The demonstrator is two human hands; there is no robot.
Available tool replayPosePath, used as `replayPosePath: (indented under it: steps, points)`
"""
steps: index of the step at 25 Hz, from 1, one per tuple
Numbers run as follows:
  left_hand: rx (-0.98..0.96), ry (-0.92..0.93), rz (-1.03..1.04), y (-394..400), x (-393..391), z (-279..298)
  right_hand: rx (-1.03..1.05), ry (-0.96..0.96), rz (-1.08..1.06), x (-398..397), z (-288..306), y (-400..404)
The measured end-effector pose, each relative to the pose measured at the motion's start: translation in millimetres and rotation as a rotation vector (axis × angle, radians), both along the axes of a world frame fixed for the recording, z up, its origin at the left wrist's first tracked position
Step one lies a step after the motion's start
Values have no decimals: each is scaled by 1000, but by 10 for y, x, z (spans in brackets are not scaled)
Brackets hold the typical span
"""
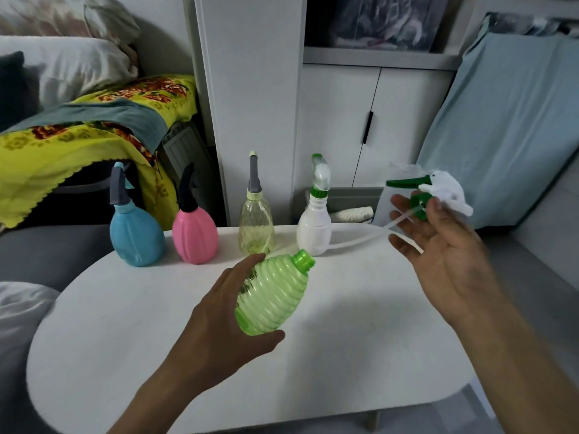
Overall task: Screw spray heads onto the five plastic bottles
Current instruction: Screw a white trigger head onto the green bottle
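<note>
Hands held apart above the white table (pixel 344 339): the left hand (pixel 219 314) wraps the ribbed green bottle (pixel 271 296) from its left side, and the right hand (pixel 445 242) carries the white-and-green spray head (pixel 438 191) up near its fingertips, palm turned up; exactly which fingers pinch the head cannot be told. Table: four bottles stand in a row along its far edge, each with a head already on: blue bottle (pixel 136 236), pink bottle (pixel 194 234), clear yellow bottle (pixel 256 227), white bottle (pixel 314 227). Green bottle: lifted off the table and tilted, its open threaded neck (pixel 303 261) pointing up and to the right, toward the spray head, well apart from it. Spray head: nozzle pointing left, green collar (pixel 419 206) facing down-left. Dip tube (pixel 360 239): a thin translucent line trailing from the collar toward the table.

Judgement: this looks like the last bottle. The tube should be threaded into the neck first; then the collar should be seated square on the threads before turning, since a tilted start would likely cross-thread. The left hand should hold the ribs firmly.
</note>
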State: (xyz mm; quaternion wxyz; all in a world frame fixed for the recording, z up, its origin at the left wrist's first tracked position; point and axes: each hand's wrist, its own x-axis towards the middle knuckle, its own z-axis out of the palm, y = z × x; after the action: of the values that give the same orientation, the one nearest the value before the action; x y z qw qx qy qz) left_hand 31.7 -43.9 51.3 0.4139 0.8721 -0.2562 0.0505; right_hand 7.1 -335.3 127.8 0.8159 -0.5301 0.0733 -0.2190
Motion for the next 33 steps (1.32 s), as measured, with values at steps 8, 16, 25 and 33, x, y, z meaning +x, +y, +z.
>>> replayPosePath:
  steps: [8, 16, 25, 33]
  points:
    - [29, -56, -33, -49, -48, 50, -148, 95, 140, -19, -209, 410]
    - [96, -149, -17, 50, -40, 82, -228, 139, 260, -21, -335, 710]
    - [162, -205, -53, 207, 37, 163, -1216, 32, 161, -109, -272, 601]
    - [236, -192, -130, 348, 97, 285, -1800, -174, -189, -156, -284, 585]
